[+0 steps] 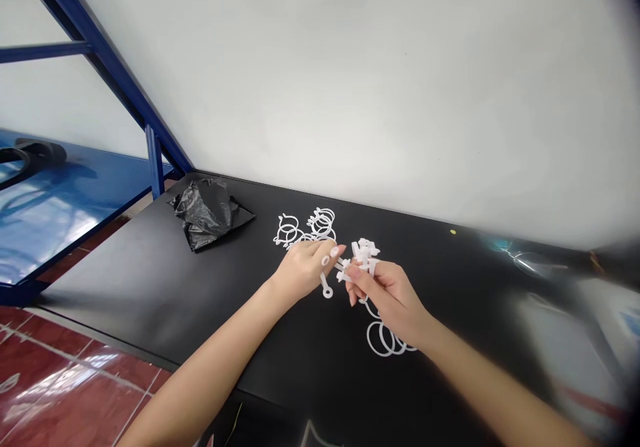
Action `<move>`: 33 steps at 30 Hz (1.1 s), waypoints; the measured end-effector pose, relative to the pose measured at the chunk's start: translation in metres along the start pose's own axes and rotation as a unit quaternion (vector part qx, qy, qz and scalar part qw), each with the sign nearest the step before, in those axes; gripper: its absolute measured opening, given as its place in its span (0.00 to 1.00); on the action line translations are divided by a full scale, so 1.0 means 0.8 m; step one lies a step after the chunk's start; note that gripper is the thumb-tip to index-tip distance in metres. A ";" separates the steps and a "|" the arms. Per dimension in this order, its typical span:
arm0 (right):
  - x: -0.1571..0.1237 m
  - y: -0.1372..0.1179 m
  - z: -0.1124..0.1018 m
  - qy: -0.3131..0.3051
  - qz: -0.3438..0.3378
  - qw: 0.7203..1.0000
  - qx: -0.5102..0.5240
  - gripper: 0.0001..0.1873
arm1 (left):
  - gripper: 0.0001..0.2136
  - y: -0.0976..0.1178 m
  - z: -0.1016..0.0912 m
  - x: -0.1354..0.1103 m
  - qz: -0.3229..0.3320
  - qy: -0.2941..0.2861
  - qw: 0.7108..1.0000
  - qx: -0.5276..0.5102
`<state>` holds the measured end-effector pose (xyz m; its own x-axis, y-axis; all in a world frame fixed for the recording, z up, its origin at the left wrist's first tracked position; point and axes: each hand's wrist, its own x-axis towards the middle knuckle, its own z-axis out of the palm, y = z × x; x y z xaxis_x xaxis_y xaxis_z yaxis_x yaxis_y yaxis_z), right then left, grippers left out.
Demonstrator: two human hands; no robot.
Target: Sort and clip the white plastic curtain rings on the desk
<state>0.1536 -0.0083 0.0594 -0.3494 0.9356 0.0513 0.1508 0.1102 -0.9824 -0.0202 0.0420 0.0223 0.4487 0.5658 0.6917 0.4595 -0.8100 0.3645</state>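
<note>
Over the black table, my left hand (303, 270) is closed on small white plastic pieces; one with an eyelet end (327, 292) sticks out below its fingers. My right hand (395, 294) pinches a white plastic piece with short prongs (344, 272) between thumb and fingers, close to my left fingertips. More white plastic pieces (366, 248) show just behind the right fingers; whether they are held or lie on the table I cannot tell. White open rings (320, 222) lie in a cluster beyond my left hand. Several white rings (381, 338) sit beneath my right hand, partly hidden by it.
A crumpled black plastic bag (207, 210) lies on the black table (150, 287) at the left. Clear glasses (533, 264) rest near the wall on the right, by a small yellow dot (453, 232). A blue metal frame (115, 67) rises at the left.
</note>
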 end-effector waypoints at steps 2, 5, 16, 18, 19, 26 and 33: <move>-0.002 0.001 0.001 -0.010 -0.024 1.000 -0.015 0.23 | 0.17 -0.004 0.002 -0.003 -0.036 0.007 0.999 -0.034; -0.001 0.004 -0.001 -0.028 -0.027 0.999 0.009 0.21 | 0.16 -0.004 0.003 -0.006 -0.066 -0.010 0.995 -0.076; 0.005 0.004 0.017 0.032 -0.039 0.998 0.033 0.11 | 0.11 0.030 0.014 0.007 -0.337 -0.057 0.821 -0.458; 0.005 0.003 0.018 0.046 -0.032 0.998 0.004 0.09 | 0.11 0.028 0.016 0.005 -0.331 -0.054 0.830 -0.446; 0.005 0.003 0.017 0.046 -0.024 0.999 -0.009 0.08 | 0.11 0.028 0.016 0.004 -0.325 -0.053 0.838 -0.434; 0.008 0.012 0.003 0.040 0.050 0.998 -0.024 0.10 | 0.06 0.032 0.011 0.008 -0.342 -0.076 0.858 -0.374; 0.007 0.010 0.001 -0.004 0.089 0.996 -0.018 0.15 | 0.15 0.015 0.005 0.002 -0.249 -0.111 0.944 -0.184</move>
<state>0.1518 -0.0026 0.0516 -0.3224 0.9383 -0.1249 0.2437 -0.0452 -0.9688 -0.0105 0.0336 0.0252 0.4150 0.8764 0.2442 0.3776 -0.4101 0.8302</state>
